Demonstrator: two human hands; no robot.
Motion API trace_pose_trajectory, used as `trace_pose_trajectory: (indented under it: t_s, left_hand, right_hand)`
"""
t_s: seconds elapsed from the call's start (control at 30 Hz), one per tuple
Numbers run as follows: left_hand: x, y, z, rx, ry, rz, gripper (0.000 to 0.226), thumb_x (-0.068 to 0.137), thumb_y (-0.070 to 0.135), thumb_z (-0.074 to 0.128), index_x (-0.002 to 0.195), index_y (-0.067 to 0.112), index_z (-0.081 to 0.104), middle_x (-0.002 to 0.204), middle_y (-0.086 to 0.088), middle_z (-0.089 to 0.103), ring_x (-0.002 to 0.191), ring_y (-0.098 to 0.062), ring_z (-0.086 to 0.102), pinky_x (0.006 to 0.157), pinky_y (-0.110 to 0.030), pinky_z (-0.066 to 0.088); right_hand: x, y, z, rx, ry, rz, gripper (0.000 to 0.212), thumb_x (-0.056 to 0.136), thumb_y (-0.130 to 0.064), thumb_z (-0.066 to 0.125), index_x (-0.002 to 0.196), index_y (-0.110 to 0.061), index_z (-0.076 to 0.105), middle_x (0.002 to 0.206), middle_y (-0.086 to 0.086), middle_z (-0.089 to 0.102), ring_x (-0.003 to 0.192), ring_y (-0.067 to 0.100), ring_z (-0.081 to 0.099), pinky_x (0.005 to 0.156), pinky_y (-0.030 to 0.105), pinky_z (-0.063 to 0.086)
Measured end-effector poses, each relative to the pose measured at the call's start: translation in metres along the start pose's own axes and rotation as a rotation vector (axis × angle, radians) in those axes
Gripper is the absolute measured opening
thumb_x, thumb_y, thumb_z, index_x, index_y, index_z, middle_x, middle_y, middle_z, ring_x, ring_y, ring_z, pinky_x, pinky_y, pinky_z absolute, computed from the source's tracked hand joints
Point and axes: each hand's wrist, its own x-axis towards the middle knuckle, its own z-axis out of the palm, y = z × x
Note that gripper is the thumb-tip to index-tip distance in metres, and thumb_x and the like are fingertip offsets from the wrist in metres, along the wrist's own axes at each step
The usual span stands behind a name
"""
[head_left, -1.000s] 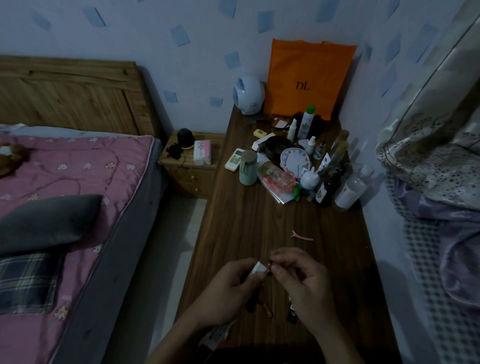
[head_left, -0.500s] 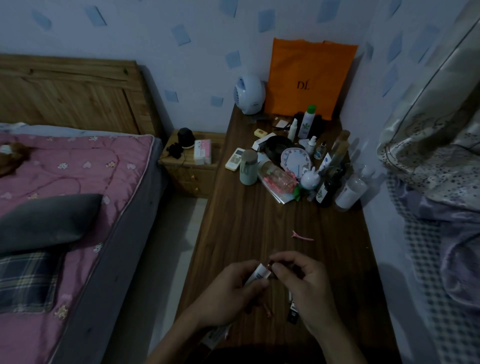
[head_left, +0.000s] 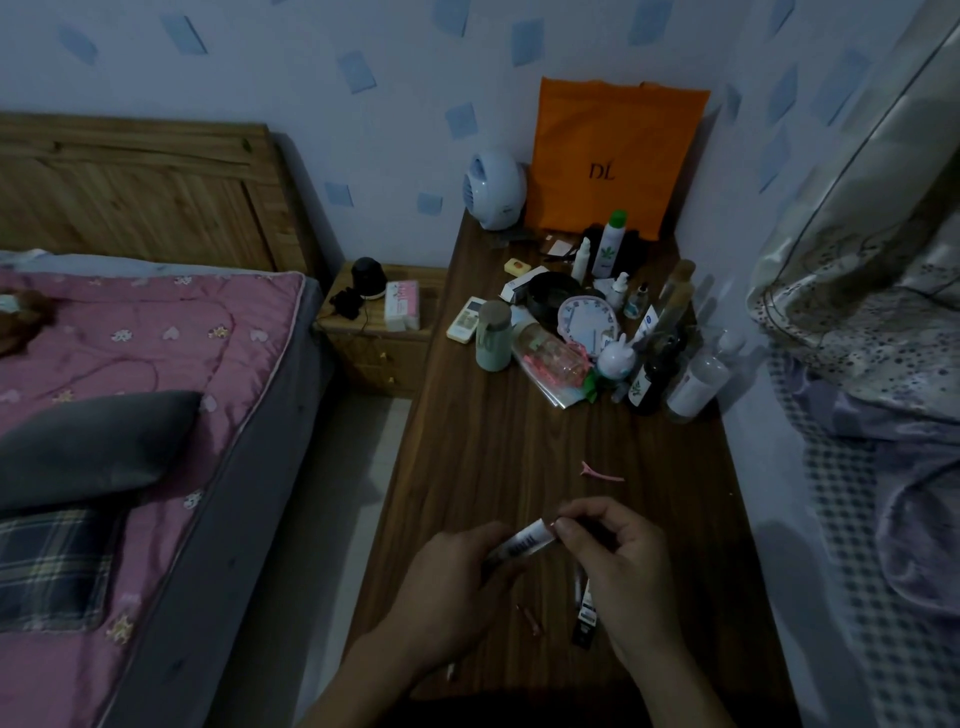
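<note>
- Tube (head_left: 524, 545) lies gripped in my left hand (head_left: 452, 597); my right hand (head_left: 618, 561) pinches its far end.
- I see bare table (head_left: 519, 447) ahead, with a pink clip (head_left: 600, 473) near.

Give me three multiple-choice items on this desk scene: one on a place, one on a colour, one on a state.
1. Where does the pink hair clip lie?
A. On the bed
B. On the bare wood of the desk
C. On the nightstand

2. What colour is the bag standing at the desk's far end?
A. Orange
B. Green
C. Black

3. How is the small tube at this moment?
A. Lying alone on the desk
B. Held by the left hand, its end pinched by the right hand
C. Standing among the bottles

Answers:
1 B: the clip lies flat on the wood, touching nothing else.
2 A: the bag with dark letters is plainly orange.
3 B: the left fingers curl round the tube while the right thumb and forefinger pinch its tip.
</note>
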Motion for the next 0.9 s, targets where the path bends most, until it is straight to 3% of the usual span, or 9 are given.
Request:
trace_pose_trajectory:
  t_s: [0.07, 0.2, 0.37, 0.57, 0.63, 0.73, 0.83, 0.9]
  left_hand:
    - [-0.002, 0.001, 0.002, 0.025, 0.025, 0.024, 0.016, 0.087, 0.049, 0.051, 0.075, 0.041, 0.044, 0.057, 0.012, 0.049, 0.056, -0.005, 0.051, 0.049, -0.014, 0.028]
    - [-0.003, 0.003, 0.005, -0.032, 0.053, 0.04, 0.026, 0.091, 0.051, 0.047, 0.077, 0.03, 0.045, 0.059, 0.008, 0.048, 0.055, -0.006, 0.049, 0.05, -0.018, 0.029]
    - [-0.001, 0.0, 0.003, -0.109, 0.084, -0.008, 0.027, 0.094, 0.037, 0.055, 0.075, 0.02, 0.047, 0.056, 0.006, 0.045, 0.053, -0.006, 0.046, 0.049, -0.016, 0.027]
    - [0.001, -0.002, 0.008, -0.242, 0.051, -0.107, 0.025, 0.094, 0.031, 0.057, 0.073, 0.024, 0.047, 0.059, 0.015, 0.046, 0.053, -0.002, 0.041, 0.051, -0.017, 0.03]
    - [0.001, -0.002, 0.008, -0.273, 0.036, -0.11, 0.023, 0.095, 0.031, 0.057, 0.073, 0.028, 0.049, 0.059, 0.017, 0.047, 0.055, 0.0, 0.042, 0.052, -0.017, 0.03]
    - [0.0, -0.002, 0.008, -0.304, 0.031, -0.114, 0.025, 0.095, 0.031, 0.056, 0.072, 0.039, 0.05, 0.06, 0.017, 0.05, 0.055, 0.001, 0.042, 0.052, -0.016, 0.032]
    - [-0.002, -0.003, 0.009, -0.305, 0.03, -0.114, 0.019, 0.094, 0.034, 0.056, 0.075, 0.036, 0.052, 0.062, 0.016, 0.05, 0.056, 0.001, 0.043, 0.052, -0.017, 0.033]
    - [-0.002, -0.005, 0.009, -0.309, 0.032, -0.11, 0.017, 0.093, 0.036, 0.056, 0.078, 0.028, 0.054, 0.063, 0.014, 0.05, 0.057, 0.001, 0.043, 0.053, -0.018, 0.033]
  right_hand:
    - [-0.002, 0.0, 0.0, -0.026, -0.028, -0.029, 0.022, 0.084, -0.006, 0.075, 0.082, -0.027, 0.078, 0.087, -0.01, 0.077, 0.086, 0.003, 0.072, 0.066, 0.011, 0.054]
    - [-0.003, 0.001, 0.002, -0.118, -0.075, -0.197, 0.027, 0.086, -0.003, 0.073, 0.087, -0.03, 0.078, 0.09, -0.011, 0.076, 0.087, 0.002, 0.071, 0.07, 0.01, 0.053]
    - [-0.005, 0.004, 0.002, -0.391, -0.09, -0.468, 0.029, 0.086, -0.019, 0.071, 0.113, -0.028, 0.075, 0.111, -0.021, 0.07, 0.103, 0.0, 0.068, 0.082, 0.018, 0.055]
    - [-0.007, 0.012, 0.004, -0.642, -0.07, -0.702, 0.051, 0.082, -0.007, 0.072, 0.129, -0.023, 0.065, 0.126, -0.004, 0.064, 0.117, 0.003, 0.061, 0.099, 0.014, 0.048]
    - [-0.008, 0.012, 0.006, -0.631, -0.04, -0.723, 0.051, 0.08, -0.003, 0.073, 0.126, -0.022, 0.066, 0.126, -0.007, 0.062, 0.118, 0.002, 0.059, 0.101, 0.011, 0.044]
    - [-0.008, 0.01, 0.009, -0.542, -0.005, -0.686, 0.044, 0.081, -0.007, 0.069, 0.121, -0.024, 0.069, 0.122, -0.02, 0.058, 0.117, -0.001, 0.06, 0.097, 0.016, 0.05]
    - [-0.009, 0.005, 0.009, -0.429, -0.024, -0.633, 0.039, 0.08, -0.009, 0.072, 0.115, -0.027, 0.072, 0.119, -0.019, 0.065, 0.111, 0.003, 0.065, 0.089, 0.022, 0.056]
    - [-0.011, 0.004, 0.011, -0.238, -0.02, -0.487, 0.038, 0.082, -0.008, 0.074, 0.11, -0.033, 0.069, 0.11, -0.014, 0.073, 0.102, 0.009, 0.071, 0.08, 0.023, 0.058]
